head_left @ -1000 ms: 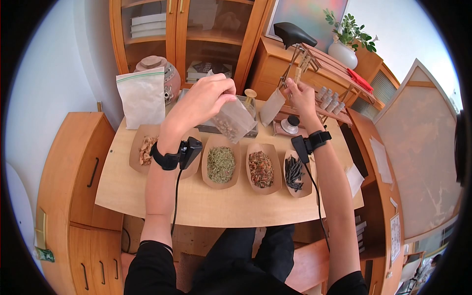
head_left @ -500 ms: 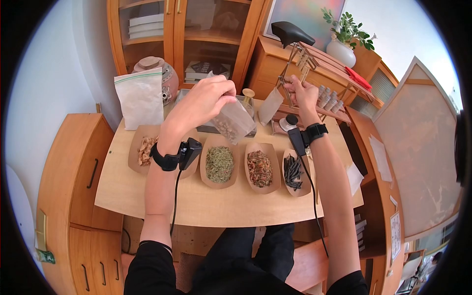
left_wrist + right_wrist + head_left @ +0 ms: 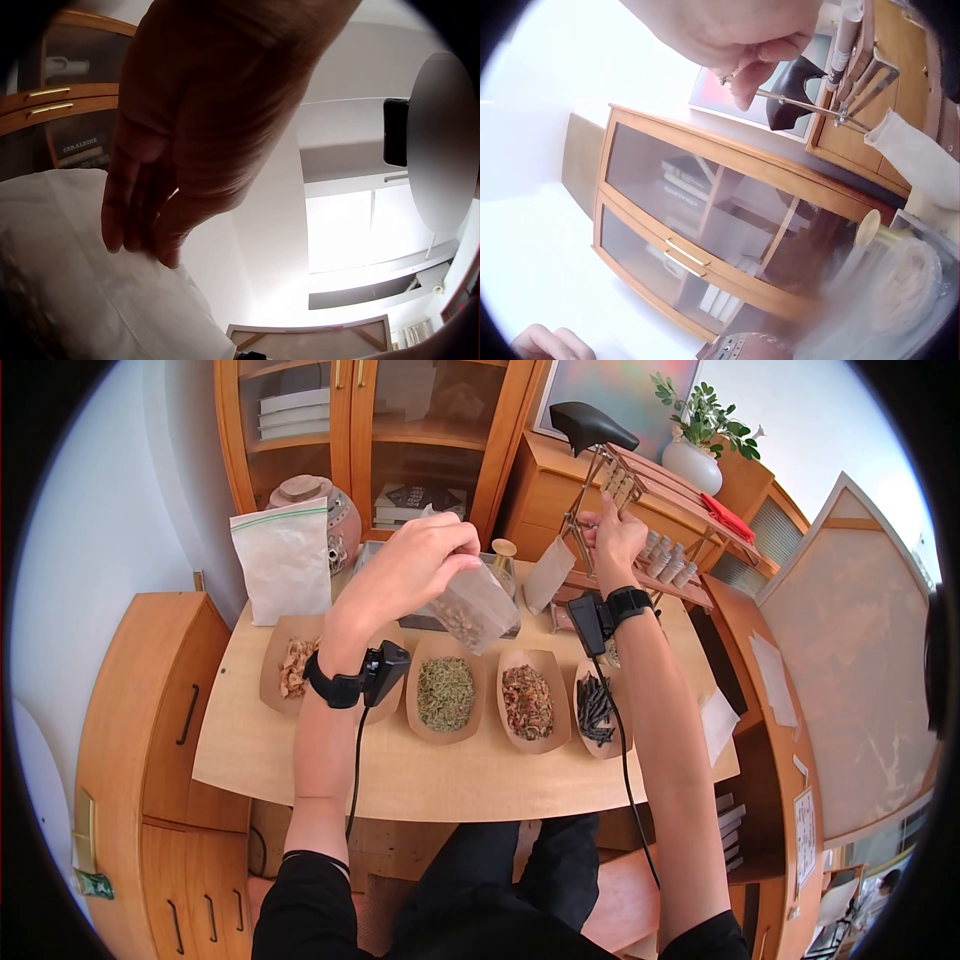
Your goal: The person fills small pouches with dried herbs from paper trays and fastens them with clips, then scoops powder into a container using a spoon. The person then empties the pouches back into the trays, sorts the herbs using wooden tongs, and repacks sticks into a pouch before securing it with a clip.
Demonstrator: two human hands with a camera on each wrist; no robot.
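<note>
In the head view my left hand (image 3: 420, 565) pinches the top of a translucent pouch (image 3: 475, 610) with brown pieces inside. The left wrist view shows the fingertips and thumb on the pale pouch (image 3: 82, 270) from close by. My right hand (image 3: 615, 545) is raised at a wood-and-metal rack (image 3: 665, 490), right below several wooden clothespins (image 3: 622, 484). Its fingers are curled at a thin metal rod (image 3: 802, 103) in the right wrist view; I cannot tell what they hold. Left of that hand, a pale pouch (image 3: 549, 575) hangs low on the rack.
Paper trays hold pale brown pieces (image 3: 297, 667), green dried herb (image 3: 445, 693), a reddish mix (image 3: 528, 703) and dark sticks (image 3: 595, 710). A white zip bag (image 3: 284, 565) and a pink jar (image 3: 342, 525) stand at the back left. Small bottles (image 3: 668, 558) sit on the rack.
My right hand has shifted slightly, its wrist turning and moving left and up toward the clothespins on the rack. The left hand and its pouch have hardly moved.
</note>
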